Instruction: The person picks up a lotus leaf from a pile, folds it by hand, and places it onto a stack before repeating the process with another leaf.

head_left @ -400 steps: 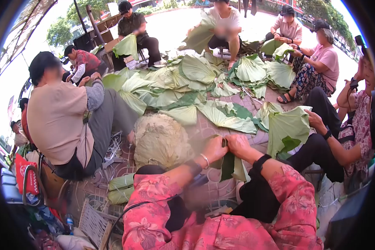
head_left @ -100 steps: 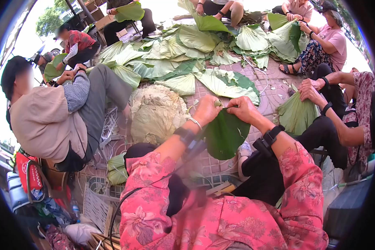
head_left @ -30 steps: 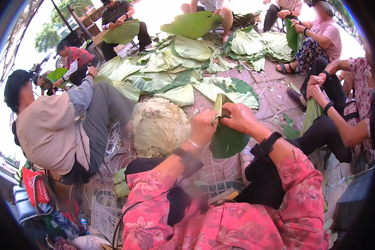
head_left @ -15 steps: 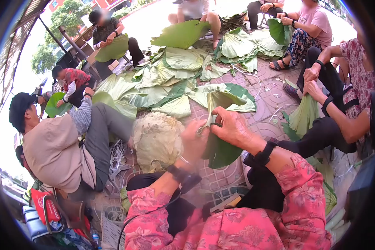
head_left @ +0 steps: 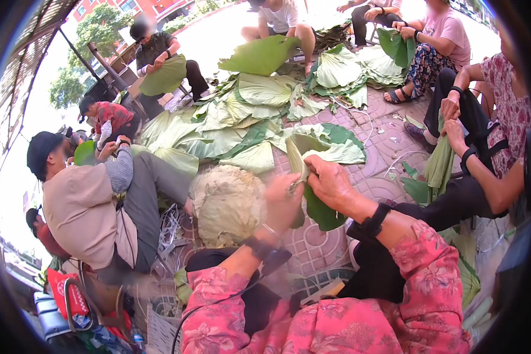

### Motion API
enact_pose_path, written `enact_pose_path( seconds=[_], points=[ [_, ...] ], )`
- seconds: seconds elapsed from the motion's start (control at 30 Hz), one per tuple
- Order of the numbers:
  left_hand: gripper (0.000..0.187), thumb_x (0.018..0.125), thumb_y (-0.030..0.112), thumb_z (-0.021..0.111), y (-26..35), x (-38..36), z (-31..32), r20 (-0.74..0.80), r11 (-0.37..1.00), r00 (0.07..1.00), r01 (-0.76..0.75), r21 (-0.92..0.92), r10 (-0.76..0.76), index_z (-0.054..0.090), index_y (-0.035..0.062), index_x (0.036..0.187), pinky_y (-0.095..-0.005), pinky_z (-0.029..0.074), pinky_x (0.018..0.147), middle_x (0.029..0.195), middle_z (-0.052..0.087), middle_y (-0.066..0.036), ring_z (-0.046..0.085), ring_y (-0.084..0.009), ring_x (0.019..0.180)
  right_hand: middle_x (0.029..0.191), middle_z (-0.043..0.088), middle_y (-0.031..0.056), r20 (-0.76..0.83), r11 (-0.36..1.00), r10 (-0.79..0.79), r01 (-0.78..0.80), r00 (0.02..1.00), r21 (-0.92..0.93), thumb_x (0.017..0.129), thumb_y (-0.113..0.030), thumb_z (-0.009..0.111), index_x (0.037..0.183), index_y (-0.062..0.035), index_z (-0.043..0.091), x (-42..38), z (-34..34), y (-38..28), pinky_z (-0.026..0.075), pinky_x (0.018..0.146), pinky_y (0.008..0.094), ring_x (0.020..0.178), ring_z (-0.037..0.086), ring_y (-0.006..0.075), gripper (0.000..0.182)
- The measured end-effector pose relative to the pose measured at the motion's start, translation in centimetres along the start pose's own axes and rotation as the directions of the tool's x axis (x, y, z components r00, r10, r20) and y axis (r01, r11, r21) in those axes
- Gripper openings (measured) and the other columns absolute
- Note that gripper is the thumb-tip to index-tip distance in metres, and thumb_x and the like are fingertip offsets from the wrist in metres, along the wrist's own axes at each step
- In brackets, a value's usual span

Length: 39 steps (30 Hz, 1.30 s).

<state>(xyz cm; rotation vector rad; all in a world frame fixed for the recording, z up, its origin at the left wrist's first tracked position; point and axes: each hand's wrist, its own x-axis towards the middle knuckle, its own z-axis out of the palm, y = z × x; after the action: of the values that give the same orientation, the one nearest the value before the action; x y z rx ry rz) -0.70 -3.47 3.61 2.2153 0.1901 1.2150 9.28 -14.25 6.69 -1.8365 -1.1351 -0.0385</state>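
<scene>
My left hand [head_left: 282,203] and my right hand [head_left: 331,182] meet in front of me, both closed on a folded lotus leaf [head_left: 324,216]. Its pale underside stands up above my fingers, and a dark green part hangs below them. A ring shows on my left hand, which is slightly blurred. Just left of my hands lies a round stack of dry, pale leaves [head_left: 227,203] on the paving. Beyond my hands spreads a large pile of green lotus leaves [head_left: 242,124].
Several people sit around the pile handling leaves; one in a beige vest [head_left: 91,203] is close on my left. On my right, another person's hands hold a folded leaf [head_left: 439,165]. White strips [head_left: 171,230] and a red bag [head_left: 65,295] are at lower left.
My hands have shifted slightly, and the leaf's hanging part has swung right and shows less. The view has moved a little. The person on my right has gathered their leaf narrower.
</scene>
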Motion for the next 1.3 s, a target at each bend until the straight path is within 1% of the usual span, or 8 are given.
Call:
enact_pose_path(
  seconds=[0.27, 0.37, 0.47, 0.67, 0.77, 0.87, 1.07, 1.3],
  points=[
    [0.019, 0.074, 0.006, 0.065, 0.5, 0.7, 0.2, 0.047, 0.994, 0.993, 0.105, 0.012, -0.105, 0.063, 0.0024, 0.092, -0.0365, 0.048, 0.063, 0.082, 0.062, -0.016, 0.060, -0.0339, 0.073, 0.077, 0.058, 0.0145, 0.045, 0.934, -0.225, 0.229, 0.973, -0.275, 0.079, -0.007, 0.055, 0.102, -0.0051, 0.057, 0.3, -0.4, 0.6, 0.047, 0.062, 0.0415, 0.071, 0.059, 0.0344, 0.022],
    [0.019, 0.077, 0.010, 0.062, 0.7, 1.1, -0.3, 0.205, 0.983, 0.973, 0.074, 0.166, -0.108, 0.063, 0.0022, 0.094, -0.0382, 0.048, 0.062, 0.082, 0.062, -0.018, 0.059, -0.0359, 0.074, 0.074, 0.057, 0.0140, 0.127, 0.894, -0.249, 0.279, 0.960, -0.352, 0.079, -0.005, 0.055, 0.097, -0.0049, 0.059, 0.4, -0.1, 1.3, 0.047, 0.060, 0.0423, 0.068, 0.059, 0.0343, 0.018],
    [0.019, 0.079, 0.012, 0.060, 0.6, 1.0, -0.4, 0.273, 0.988, 0.953, 0.097, 0.122, -0.127, 0.063, 0.0023, 0.095, -0.0397, 0.047, 0.062, 0.082, 0.061, -0.020, 0.059, -0.0372, 0.075, 0.075, 0.059, 0.0142, 0.139, 0.918, -0.211, 0.245, 0.967, -0.312, 0.078, -0.003, 0.055, 0.096, -0.0033, 0.060, 0.3, 0.0, 1.5, 0.048, 0.060, 0.0391, 0.068, 0.060, 0.0333, 0.018],
    [0.023, 0.078, 0.013, 0.057, -0.3, 0.5, -0.2, 0.119, 0.997, 0.990, 0.083, -0.004, -0.082, 0.064, 0.0048, 0.099, -0.0383, 0.049, 0.065, 0.086, 0.063, -0.016, 0.061, -0.0326, 0.077, 0.079, 0.062, 0.0164, 0.025, 0.979, -0.193, 0.191, 0.981, 0.071, 0.077, -0.001, 0.057, 0.100, 0.0013, 0.060, 0.7, 0.1, 2.4, 0.049, 0.064, 0.0313, 0.070, 0.063, 0.0284, 0.024],
    [0.024, 0.077, 0.011, 0.058, -0.3, 0.2, -0.4, 0.152, 0.994, 0.982, 0.103, 0.046, -0.109, 0.063, 0.0034, 0.099, -0.0377, 0.049, 0.067, 0.088, 0.063, -0.016, 0.061, -0.0325, 0.079, 0.081, 0.063, 0.0165, 0.126, 0.998, -0.063, 0.060, 0.990, 0.032, 0.075, 0.000, 0.057, 0.099, 0.0021, 0.060, 0.7, -0.4, 0.5, 0.049, 0.065, 0.0312, 0.071, 0.063, 0.0279, 0.024],
    [0.024, 0.077, 0.008, 0.058, 0.3, -0.1, -0.4, 0.156, 1.000, 0.988, 0.018, 0.024, -0.021, 0.063, 0.0033, 0.100, -0.0377, 0.049, 0.068, 0.090, 0.063, -0.017, 0.061, -0.0324, 0.081, 0.084, 0.064, 0.0177, 0.065, 0.988, -0.097, 0.104, 0.993, -0.111, 0.074, 0.001, 0.055, 0.099, 0.0023, 0.061, 0.5, 0.1, 1.0, 0.050, 0.068, 0.0333, 0.075, 0.063, 0.0309, 0.025],
    [0.026, 0.076, 0.005, 0.056, 0.7, -0.2, -0.7, 0.209, 0.999, 0.978, 0.020, 0.038, -0.027, 0.062, 0.0019, 0.101, -0.0377, 0.050, 0.070, 0.091, 0.063, -0.017, 0.062, -0.0325, 0.081, 0.085, 0.062, 0.0205, 0.058, 0.979, -0.169, 0.175, 0.984, -0.107, 0.075, -0.004, 0.052, 0.096, -0.0015, 0.060, 0.5, 0.6, 3.0, 0.049, 0.070, 0.0428, 0.080, 0.060, 0.0371, 0.023],
    [0.028, 0.070, 0.004, 0.062, 0.8, 0.0, -0.6, 0.167, 0.999, 0.986, -0.030, 0.032, 0.024, 0.063, 0.0034, 0.099, -0.0363, 0.050, 0.066, 0.087, 0.064, -0.016, 0.062, -0.0324, 0.076, 0.083, 0.062, 0.0197, 0.051, 0.988, -0.128, 0.132, 0.990, -0.074, 0.075, -0.001, 0.053, 0.093, -0.0018, 0.061, 0.7, 0.3, 2.6, 0.049, 0.069, 0.0407, 0.078, 0.061, 0.0360, 0.020]
  ],
)
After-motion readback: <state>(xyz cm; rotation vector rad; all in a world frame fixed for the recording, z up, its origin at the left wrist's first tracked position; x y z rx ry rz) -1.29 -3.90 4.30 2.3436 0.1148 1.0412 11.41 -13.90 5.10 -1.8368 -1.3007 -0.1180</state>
